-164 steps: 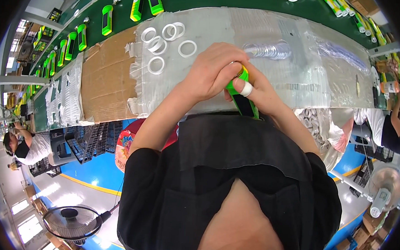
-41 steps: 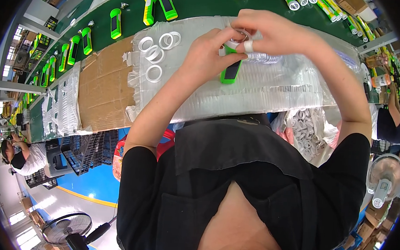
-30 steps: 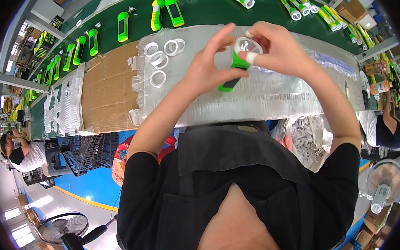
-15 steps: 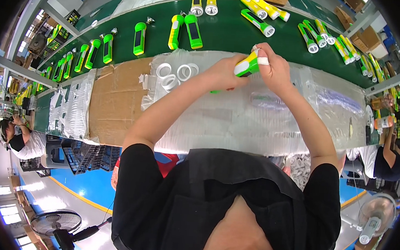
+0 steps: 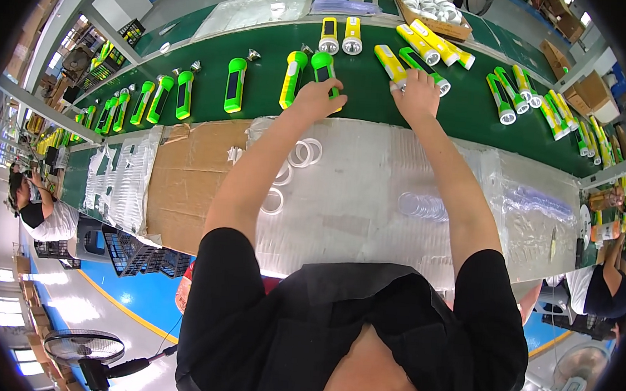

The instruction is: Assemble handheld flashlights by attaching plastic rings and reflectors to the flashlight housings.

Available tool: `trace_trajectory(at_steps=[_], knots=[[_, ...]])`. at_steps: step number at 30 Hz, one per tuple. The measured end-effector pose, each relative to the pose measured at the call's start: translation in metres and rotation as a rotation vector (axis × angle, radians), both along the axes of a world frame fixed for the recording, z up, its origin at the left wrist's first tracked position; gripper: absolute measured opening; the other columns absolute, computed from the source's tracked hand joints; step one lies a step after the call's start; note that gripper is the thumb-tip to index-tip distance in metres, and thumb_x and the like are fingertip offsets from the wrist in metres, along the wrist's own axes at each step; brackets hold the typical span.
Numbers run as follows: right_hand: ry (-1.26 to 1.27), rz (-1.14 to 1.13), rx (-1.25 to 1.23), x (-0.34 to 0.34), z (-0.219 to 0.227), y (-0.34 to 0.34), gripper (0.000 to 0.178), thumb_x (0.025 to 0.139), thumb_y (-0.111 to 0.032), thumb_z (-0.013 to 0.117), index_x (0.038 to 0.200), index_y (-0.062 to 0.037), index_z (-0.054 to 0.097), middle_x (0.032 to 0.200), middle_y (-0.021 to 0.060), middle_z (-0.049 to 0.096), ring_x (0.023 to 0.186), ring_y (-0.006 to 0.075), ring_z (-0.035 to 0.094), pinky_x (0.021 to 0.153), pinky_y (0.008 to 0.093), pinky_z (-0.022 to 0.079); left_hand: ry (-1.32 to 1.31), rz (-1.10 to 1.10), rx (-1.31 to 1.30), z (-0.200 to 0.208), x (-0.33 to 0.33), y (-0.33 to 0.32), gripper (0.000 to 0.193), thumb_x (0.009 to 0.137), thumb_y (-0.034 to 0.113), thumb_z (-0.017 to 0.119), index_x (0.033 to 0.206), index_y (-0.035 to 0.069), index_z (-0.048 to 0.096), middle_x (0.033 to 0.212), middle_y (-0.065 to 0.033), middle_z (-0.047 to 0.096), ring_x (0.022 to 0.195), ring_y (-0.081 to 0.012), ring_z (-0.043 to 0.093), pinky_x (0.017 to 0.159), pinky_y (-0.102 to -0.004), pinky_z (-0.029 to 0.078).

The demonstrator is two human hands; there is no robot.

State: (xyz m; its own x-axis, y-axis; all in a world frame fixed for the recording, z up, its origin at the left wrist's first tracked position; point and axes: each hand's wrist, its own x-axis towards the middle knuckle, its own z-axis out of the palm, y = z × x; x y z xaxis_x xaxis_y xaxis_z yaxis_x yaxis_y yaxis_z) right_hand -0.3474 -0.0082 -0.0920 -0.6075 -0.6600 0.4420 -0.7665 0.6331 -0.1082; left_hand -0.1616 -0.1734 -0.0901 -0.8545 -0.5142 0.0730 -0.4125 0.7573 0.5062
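Two hands among the flashlights, across the desk

From here I see a bright green flashlight (image 5: 323, 68) with a dark panel along its face, lying on the green desk (image 5: 265, 63), its rounded end pointing away from the person. The left hand (image 5: 322, 100) is at its near end, fingers curled over it and thumb alongside; I can't tell whether they grip it. A green-and-yellow flashlight (image 5: 292, 78) lies just left of it.

The right hand (image 5: 418, 98) reaches over a yellow flashlight (image 5: 388, 61) and a slimmer green flashlight (image 5: 412, 58), fingertips down at the yellow one's near end; whether they grasp anything, I can't make out. White rings (image 5: 273, 201) lie nearer the person.
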Motion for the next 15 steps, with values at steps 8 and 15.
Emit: trace_trajectory(at_steps=[8, 15], knots=[[-1.704, 0.466, -0.659, 0.112, 0.039, 0.073, 0.046, 0.094, -0.039, 0.061, 0.12, -0.002, 0.051, 0.089, 0.0098, 0.065, 0.077, 0.0176, 0.064, 0.068, 0.0306, 0.053, 0.269, -0.462, 0.163, 0.03, 0.086, 0.155, 0.041, 0.085, 0.034, 0.07, 0.122, 0.021, 0.059, 0.088, -0.0119, 0.061, 0.072, -0.0282, 0.061, 0.063, -0.0365, 0.049], [-1.712, 0.63, -0.521, 0.182, 0.041, 0.17, 0.055, 0.09, -0.049, 0.057, 0.122, -0.005, 0.047, 0.085, 0.0084, 0.059, 0.07, 0.0177, 0.06, 0.066, 0.0301, 0.049, 0.79, -0.424, -0.209, 0.069, 0.095, 0.17, 0.025, 0.087, 0.016, 0.069, 0.109, 0.007, 0.067, 0.093, -0.0118, 0.068, 0.084, -0.0243, 0.067, 0.076, -0.0317, 0.051]])
